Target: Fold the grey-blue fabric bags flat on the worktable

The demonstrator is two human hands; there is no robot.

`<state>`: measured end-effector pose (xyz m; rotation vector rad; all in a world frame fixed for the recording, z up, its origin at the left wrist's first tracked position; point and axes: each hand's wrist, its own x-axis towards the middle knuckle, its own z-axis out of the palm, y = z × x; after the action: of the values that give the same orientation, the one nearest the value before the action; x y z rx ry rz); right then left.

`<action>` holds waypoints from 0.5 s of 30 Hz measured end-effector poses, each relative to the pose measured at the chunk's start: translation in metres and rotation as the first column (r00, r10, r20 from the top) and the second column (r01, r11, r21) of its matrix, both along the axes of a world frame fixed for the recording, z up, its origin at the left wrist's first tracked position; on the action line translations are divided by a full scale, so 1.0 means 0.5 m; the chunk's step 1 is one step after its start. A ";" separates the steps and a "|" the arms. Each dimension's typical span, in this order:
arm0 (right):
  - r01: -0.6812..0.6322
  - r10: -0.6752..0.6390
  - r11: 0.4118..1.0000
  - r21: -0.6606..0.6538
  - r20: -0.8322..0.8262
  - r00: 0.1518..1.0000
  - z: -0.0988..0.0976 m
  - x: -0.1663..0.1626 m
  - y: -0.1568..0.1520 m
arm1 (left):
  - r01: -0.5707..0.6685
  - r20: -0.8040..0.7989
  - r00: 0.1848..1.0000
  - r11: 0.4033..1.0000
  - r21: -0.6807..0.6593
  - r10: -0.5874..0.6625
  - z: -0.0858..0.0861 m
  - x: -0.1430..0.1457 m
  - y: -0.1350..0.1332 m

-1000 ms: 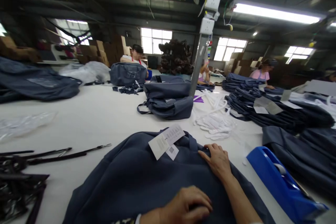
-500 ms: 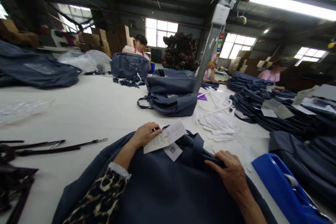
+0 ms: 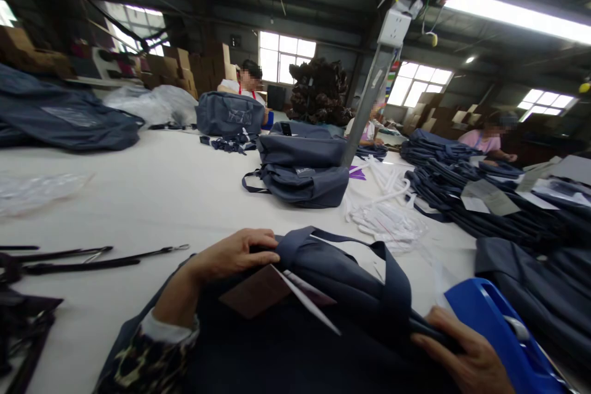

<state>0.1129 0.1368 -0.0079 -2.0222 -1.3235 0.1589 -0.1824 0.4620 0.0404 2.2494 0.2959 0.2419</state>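
A dark blue fabric bag [image 3: 295, 345] lies on the white table [image 3: 157, 197] right in front of me. My left hand [image 3: 231, 255] grips its top edge near the handle strap [image 3: 351, 243], which arches up. Paper hang tags [image 3: 277, 289] hang under that hand against the bag's dark face. My right hand [image 3: 466, 360] holds the bag's right edge at the lower right, next to a blue tape dispenser [image 3: 503, 338].
Two more blue bags [image 3: 300, 172] are stacked mid-table beside a metal pole [image 3: 364, 117]. White straps [image 3: 388, 215] lie right of them. Folded blue bags [image 3: 489, 203] pile at the right. Black straps [image 3: 83, 255] lie at the left. People work at the far side.
The bag's top edge has been lifted and folded toward me, so the tags now hang on the shaded side. My right hand slid down and right along the bag's edge.
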 end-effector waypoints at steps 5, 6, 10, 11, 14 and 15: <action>-0.133 0.170 0.927 -0.350 0.077 0.982 0.042 -0.009 0.034 | 0.107 -0.037 0.994 0.994 0.008 -0.107 -0.015 0.009 0.007; -0.124 0.186 0.916 -0.382 0.128 0.974 0.054 -0.018 0.048 | 0.112 -0.028 0.993 0.994 0.013 -0.111 -0.016 0.010 0.006; -0.116 0.178 0.932 -0.344 0.155 0.972 0.089 -0.069 0.103 | 0.102 -0.021 0.995 0.991 0.087 -0.101 -0.018 0.022 -0.011; -0.132 0.180 0.933 -0.335 0.115 0.977 0.094 -0.080 0.113 | 0.094 0.001 0.995 0.988 0.121 -0.095 -0.018 0.027 -0.019; -0.172 0.181 0.927 -0.334 -0.005 0.983 0.102 -0.097 0.127 | 0.092 0.089 0.990 0.971 0.221 -0.114 -0.018 0.049 -0.046; -0.198 0.192 0.922 -0.332 -0.050 0.980 0.104 -0.098 0.125 | 0.111 0.097 0.986 0.963 0.246 -0.138 -0.018 0.056 -0.056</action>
<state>0.0637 0.1991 0.0441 -2.1539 -1.5728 0.5245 -0.1544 0.4343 0.0314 2.4708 0.0652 0.3532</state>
